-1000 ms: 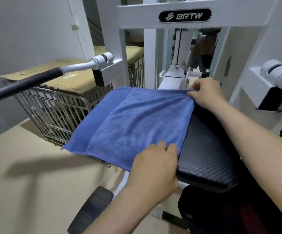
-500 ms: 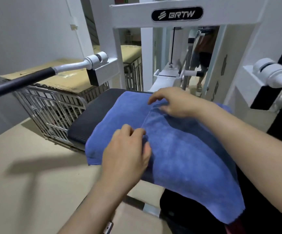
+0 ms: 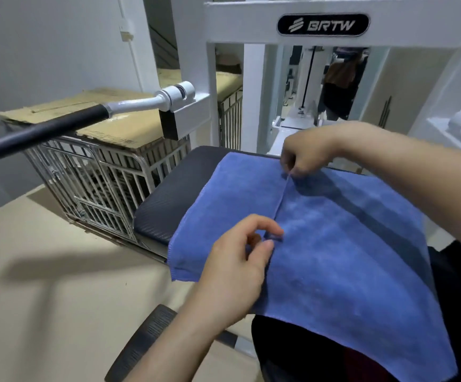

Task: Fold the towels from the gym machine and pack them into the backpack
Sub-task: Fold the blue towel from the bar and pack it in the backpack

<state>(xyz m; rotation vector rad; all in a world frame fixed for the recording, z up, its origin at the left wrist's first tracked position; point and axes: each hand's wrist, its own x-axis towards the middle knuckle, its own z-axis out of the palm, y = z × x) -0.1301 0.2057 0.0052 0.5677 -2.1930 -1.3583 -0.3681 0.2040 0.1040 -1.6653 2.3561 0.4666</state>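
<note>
Pinching the folded edge of the towel (image 3: 347, 257), the left hand (image 3: 237, 271) and right hand (image 3: 303, 153) are farther apart than before, and it lies flatter.

We see a black padded seat (image 3: 174, 199) on the white gym machine (image 3: 240, 26), with a blue towel (image 3: 334, 257) spread directly on it, one hemmed edge running up its middle. The towel covers the seat's right part and hangs over its near edge; the left part is bare.
</note>
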